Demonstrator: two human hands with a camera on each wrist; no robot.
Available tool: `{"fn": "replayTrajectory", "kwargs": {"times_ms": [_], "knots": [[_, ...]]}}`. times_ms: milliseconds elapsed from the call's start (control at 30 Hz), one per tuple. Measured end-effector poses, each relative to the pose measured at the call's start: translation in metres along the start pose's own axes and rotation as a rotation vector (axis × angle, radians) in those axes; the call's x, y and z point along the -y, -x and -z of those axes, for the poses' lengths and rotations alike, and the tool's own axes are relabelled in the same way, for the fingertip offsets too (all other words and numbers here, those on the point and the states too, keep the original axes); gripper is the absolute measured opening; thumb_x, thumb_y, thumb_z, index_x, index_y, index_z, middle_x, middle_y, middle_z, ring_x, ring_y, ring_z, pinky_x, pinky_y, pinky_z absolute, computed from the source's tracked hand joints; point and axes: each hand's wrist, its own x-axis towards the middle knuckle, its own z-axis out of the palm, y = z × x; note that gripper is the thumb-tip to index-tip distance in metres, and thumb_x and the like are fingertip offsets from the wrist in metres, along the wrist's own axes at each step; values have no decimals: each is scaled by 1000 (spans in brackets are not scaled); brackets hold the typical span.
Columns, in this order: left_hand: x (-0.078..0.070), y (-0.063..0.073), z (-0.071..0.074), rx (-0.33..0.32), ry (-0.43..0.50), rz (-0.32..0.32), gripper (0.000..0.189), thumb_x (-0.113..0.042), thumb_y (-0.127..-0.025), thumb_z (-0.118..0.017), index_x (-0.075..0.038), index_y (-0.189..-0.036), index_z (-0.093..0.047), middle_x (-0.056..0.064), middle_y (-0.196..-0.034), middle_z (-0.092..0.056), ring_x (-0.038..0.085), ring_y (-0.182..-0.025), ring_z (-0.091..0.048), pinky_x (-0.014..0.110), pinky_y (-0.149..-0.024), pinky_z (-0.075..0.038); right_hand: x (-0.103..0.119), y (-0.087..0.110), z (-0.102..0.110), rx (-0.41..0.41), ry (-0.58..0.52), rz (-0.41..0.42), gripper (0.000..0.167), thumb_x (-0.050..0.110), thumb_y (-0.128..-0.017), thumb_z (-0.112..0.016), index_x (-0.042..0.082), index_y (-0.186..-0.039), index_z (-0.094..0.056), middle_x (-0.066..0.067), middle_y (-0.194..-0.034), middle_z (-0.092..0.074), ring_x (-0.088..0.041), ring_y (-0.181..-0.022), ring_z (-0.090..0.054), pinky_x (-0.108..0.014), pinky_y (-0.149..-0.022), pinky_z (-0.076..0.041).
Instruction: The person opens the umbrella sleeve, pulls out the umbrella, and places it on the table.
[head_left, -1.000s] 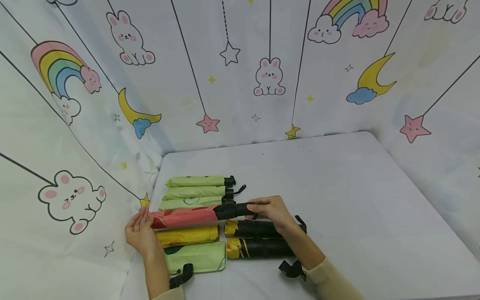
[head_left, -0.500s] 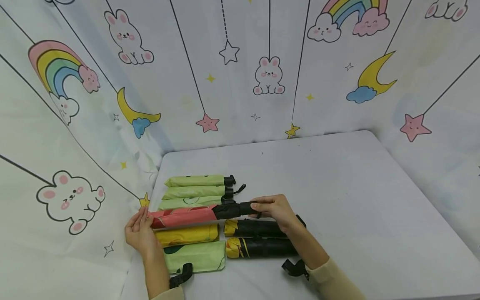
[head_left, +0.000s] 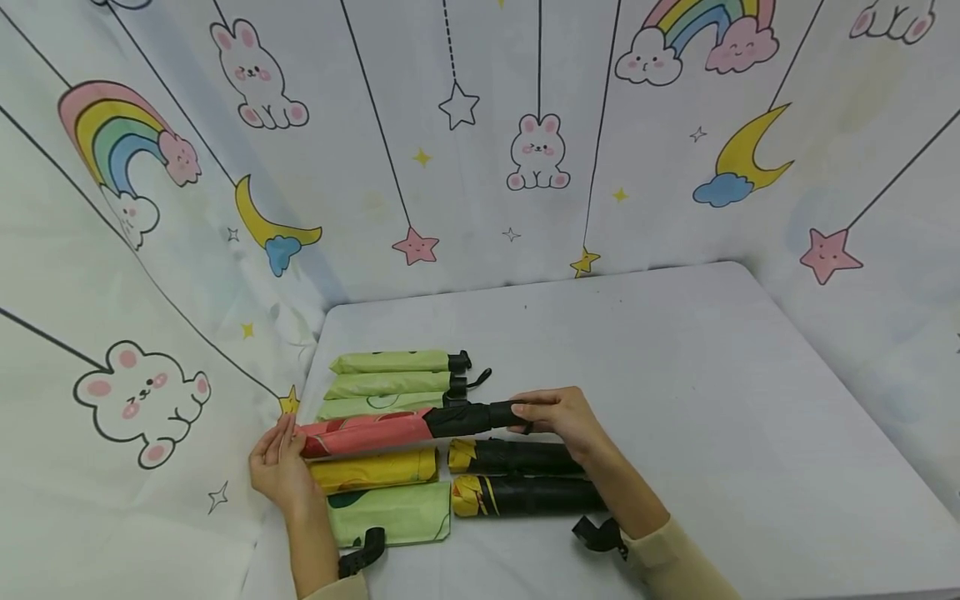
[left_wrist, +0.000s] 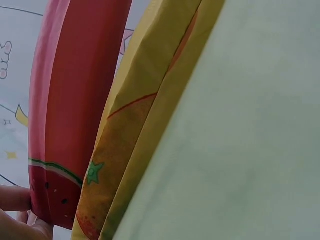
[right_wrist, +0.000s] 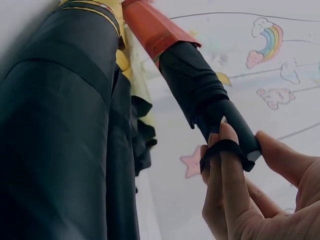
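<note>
With fingers [right_wrist: 232, 185] of the right hand [head_left: 558, 417] under a black strap [right_wrist: 225, 145], pinching the handle end of a black folded umbrella [head_left: 465, 419]; with those of the left hand [head_left: 281, 471], pinching the opposite end of its red sleeve [head_left: 375, 433]. Held above the tabletop [head_left: 675, 358], near a yellow sleeve [head_left: 378, 472], a green sleeve [head_left: 405, 510], two yellow-tipped black umbrellas [head_left: 525, 495], three green-cased umbrellas [head_left: 393, 362].

**Count by kind**

2 hands: left hand [head_left: 283, 467], right hand [head_left: 558, 421]. Between them: 1 black umbrella [head_left: 459, 420] in 1 red sleeve [head_left: 371, 433]. Beyond them: 3 green-sleeved umbrellas [head_left: 390, 385]. By left wrist: 1 yellow sleeve [head_left: 378, 472], 1 wide green sleeve [head_left: 401, 515]. By right forearm: 2 yellow-ended umbrellas [head_left: 528, 496].
</note>
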Motion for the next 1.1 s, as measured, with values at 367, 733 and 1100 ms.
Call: {"fn": "replayTrajectory", "kwargs": {"times_ms": [367,733,1100], "knots": [[1,-1,0,4,20,-11,41,27,-89,-61,4,-122,-54,26,-135,-63,34,-129,-63,29,-99,-56,-3,2,11,-2,-1,-8,41,17,-93,-81,-9,-122,-72,-22,-108,-76,-35,-86,-78,-40,-87,-64],[1,0,1,2,7,-8,41,27,-89,-61,3,-121,-54,21,-127,-68,33,-128,-63,28,-99,-56,-5,11,22,-14,14,-5,42,20,-94,-80,-8,-125,-71,-23,-113,-74,-36,-90,-78,-41,-96,-61],[0,-1,1,-4,19,16,42,29,-88,-59,4,-122,-53,23,-133,-65,32,-128,-64,27,-96,-57,-6,17,36,-38,1,-14,42,19,-93,-81,-6,-125,-72,-22,-119,-72,-38,-91,-77,-40,-98,-60]]}}
